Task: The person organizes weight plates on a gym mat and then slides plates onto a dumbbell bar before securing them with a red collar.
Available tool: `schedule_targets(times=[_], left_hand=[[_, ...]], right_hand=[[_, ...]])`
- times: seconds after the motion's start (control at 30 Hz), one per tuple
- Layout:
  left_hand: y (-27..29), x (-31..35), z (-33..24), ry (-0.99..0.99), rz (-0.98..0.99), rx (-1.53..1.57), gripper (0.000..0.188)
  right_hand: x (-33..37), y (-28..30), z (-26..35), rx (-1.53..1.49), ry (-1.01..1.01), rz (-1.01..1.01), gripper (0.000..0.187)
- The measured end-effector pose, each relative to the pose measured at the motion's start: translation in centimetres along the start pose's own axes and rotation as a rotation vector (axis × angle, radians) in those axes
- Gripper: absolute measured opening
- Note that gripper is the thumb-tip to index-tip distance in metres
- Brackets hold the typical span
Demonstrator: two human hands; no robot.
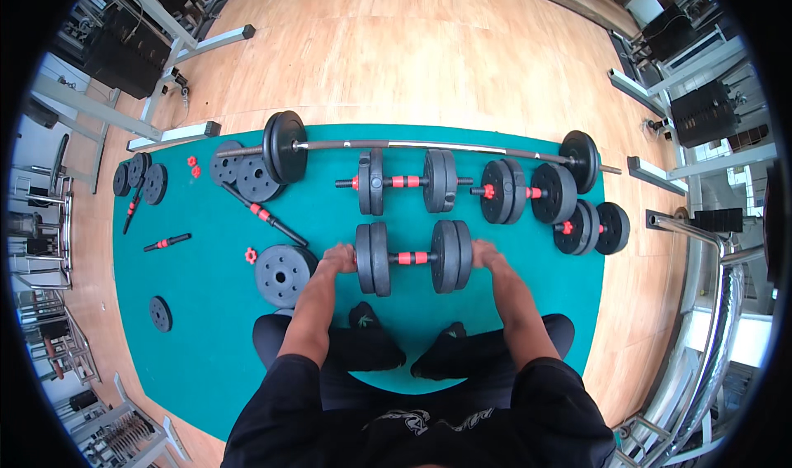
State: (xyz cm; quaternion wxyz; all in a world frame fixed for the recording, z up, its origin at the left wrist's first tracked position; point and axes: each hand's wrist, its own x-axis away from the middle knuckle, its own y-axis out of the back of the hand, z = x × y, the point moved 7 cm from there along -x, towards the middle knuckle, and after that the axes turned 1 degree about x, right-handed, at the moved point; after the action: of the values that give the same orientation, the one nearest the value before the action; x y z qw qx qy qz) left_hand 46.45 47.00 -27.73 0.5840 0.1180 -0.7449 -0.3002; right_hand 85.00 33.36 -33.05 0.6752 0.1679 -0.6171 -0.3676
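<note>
In front of me a dumbbell (412, 258) with dark grey plates and a red-and-black handle lies crosswise. At its left end, my left hand (339, 258) is closed, a bit of red showing beside the fingers. My right hand (485, 252) closes on the opposite end, its fingertips partly hidden by the outer plate. Just beyond lies a second dumbbell (406, 182), parallel to the first. Left of my left hand are a large grey weight plate (280, 276) and a red star-shaped collar nut (251, 256).
A long barbell (429, 146) spans the far part of the green mat (214, 344). Two more dumbbells (540, 193) (591, 228) lie at right. Loose bars (266, 215) and small plates (161, 313) are scattered at left. Metal gym machines (709, 130) flank the mat.
</note>
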Motion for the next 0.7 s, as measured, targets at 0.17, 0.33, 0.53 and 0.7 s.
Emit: schedule_targets(times=[0.17, 0.33, 0.53, 0.7], left_hand=[[-2.5, -3.4, 1.9, -0.025, -0.023, -0.047, 0.049], [-2.8, -5.2, 3.8, -0.005, -0.107, -0.002, 0.046], [-1.0, -2.8, 2.2, 0.057, -0.106, 0.022, 0.044], [-0.7, -2.0, 2.1, 0.093, -0.326, 0.04, 0.045]], right_hand=[[-2.7, -1.6, 1.7, -0.006, 0.064, 0.097, 0.042], [-2.4, 0.6, 3.0, -0.021, 0.079, 0.088, 0.041], [-3.0, 0.3, 1.9, -0.058, -0.036, 0.063, 0.05], [-0.5, 1.9, 1.4, -0.171, -0.066, -0.091, 0.049]])
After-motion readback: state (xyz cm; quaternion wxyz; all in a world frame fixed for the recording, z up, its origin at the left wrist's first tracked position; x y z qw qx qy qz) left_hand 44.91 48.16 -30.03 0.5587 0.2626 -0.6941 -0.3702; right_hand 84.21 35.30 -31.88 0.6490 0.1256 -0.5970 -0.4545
